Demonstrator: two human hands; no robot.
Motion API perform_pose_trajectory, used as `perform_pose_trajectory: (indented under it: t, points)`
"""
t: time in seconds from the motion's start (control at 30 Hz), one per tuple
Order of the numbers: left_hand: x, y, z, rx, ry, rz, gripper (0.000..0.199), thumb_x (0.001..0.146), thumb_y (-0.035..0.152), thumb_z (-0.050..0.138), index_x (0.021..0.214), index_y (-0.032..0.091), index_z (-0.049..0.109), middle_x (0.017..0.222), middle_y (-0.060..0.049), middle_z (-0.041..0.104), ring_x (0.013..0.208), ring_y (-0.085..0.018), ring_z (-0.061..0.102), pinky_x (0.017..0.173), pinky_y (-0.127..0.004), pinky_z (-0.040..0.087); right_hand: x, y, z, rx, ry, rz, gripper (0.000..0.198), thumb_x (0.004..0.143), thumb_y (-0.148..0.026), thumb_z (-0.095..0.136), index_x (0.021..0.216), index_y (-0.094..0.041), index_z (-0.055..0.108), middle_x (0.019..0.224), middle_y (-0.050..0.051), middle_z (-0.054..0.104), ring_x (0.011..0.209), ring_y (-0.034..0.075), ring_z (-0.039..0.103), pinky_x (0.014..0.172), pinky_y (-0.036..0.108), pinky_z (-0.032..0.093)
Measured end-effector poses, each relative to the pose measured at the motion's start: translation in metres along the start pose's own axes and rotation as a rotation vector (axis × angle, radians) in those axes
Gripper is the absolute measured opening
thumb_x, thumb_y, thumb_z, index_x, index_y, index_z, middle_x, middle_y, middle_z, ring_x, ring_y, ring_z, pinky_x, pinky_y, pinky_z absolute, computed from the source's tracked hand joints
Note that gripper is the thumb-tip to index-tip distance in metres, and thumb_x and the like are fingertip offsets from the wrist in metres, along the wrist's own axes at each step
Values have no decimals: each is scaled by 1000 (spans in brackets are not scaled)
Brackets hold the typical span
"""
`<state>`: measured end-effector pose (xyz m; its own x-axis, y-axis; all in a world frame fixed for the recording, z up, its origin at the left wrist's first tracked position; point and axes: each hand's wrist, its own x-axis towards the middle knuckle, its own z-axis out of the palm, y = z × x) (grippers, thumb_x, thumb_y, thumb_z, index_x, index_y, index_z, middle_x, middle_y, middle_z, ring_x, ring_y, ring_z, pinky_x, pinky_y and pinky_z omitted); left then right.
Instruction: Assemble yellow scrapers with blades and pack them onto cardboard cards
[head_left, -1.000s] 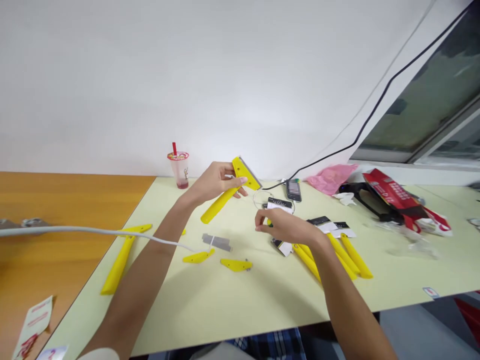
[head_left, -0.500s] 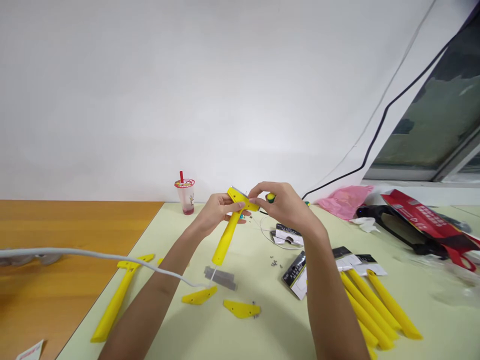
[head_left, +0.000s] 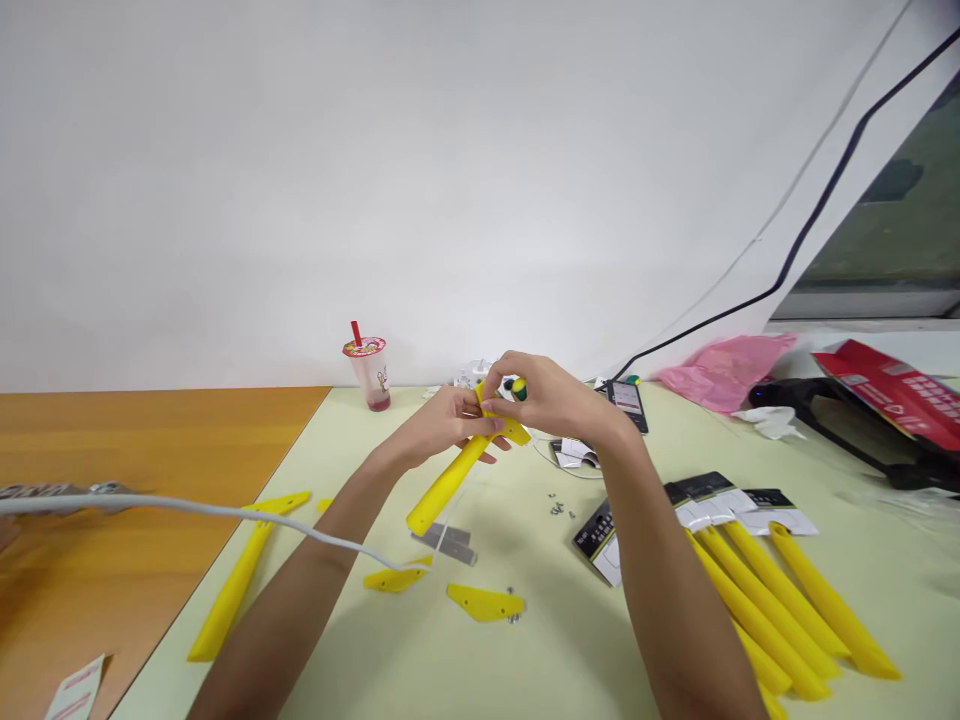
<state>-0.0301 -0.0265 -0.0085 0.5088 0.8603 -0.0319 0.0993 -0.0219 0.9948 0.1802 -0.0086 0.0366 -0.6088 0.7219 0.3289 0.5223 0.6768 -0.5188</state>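
Observation:
Above the table, my left hand (head_left: pixel 442 425) is closed around the head end of a yellow scraper (head_left: pixel 450 485), whose handle slants down towards me. My right hand (head_left: pixel 544 395) is closed, thumb and forefinger pinching at the scraper's head; anything between those fingertips is hidden. A rounded yellow, green and black end, apparently of a screwdriver handle (head_left: pixel 520 389), shows within the right hand. Below lie grey metal blades (head_left: pixel 450 545) and two yellow cover plates (head_left: pixel 486 604) (head_left: pixel 397 578), with small screws (head_left: pixel 514 619) beside one. More screws (head_left: pixel 557 508) are scattered to the right.
Another scraper (head_left: pixel 240 580) lies at left, and several yellow handles (head_left: pixel 832 600) at right by black-and-white packets (head_left: pixel 709 498). A cup with a straw (head_left: pixel 373 375), a phone (head_left: pixel 628 402) and a pink bag (head_left: pixel 727 372) stand or lie behind. A pale cable (head_left: pixel 187 507) crosses the left foreground.
The scraper has turned in my left hand, its head now tilting down to the right. My right hand has moved left over the head. The view has shifted slightly, revealing the phone.

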Motion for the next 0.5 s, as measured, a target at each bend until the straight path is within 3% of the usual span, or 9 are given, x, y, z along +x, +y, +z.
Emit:
perform_pose_trajectory:
  t: [0.3, 0.5]
  points:
    - [-1, 3, 6, -1, -27, 36, 42, 76, 49, 98, 95, 15, 82, 119, -20, 82, 104, -35, 81, 82, -47, 71, -1, 9, -3, 37, -9, 38, 8, 93, -31, 72, 94, -23, 71, 110, 4, 74, 103, 23, 66, 86, 36, 48]
    - [-6, 7, 9, 12, -39, 34, 43, 77, 47, 98, 102, 15, 83, 123, -20, 81, 103, -33, 81, 80, -43, 71, -8, 14, -8, 131, -72, 177, 42, 91, -43, 79, 124, -24, 62, 123, 7, 74, 94, 21, 68, 78, 35, 51]
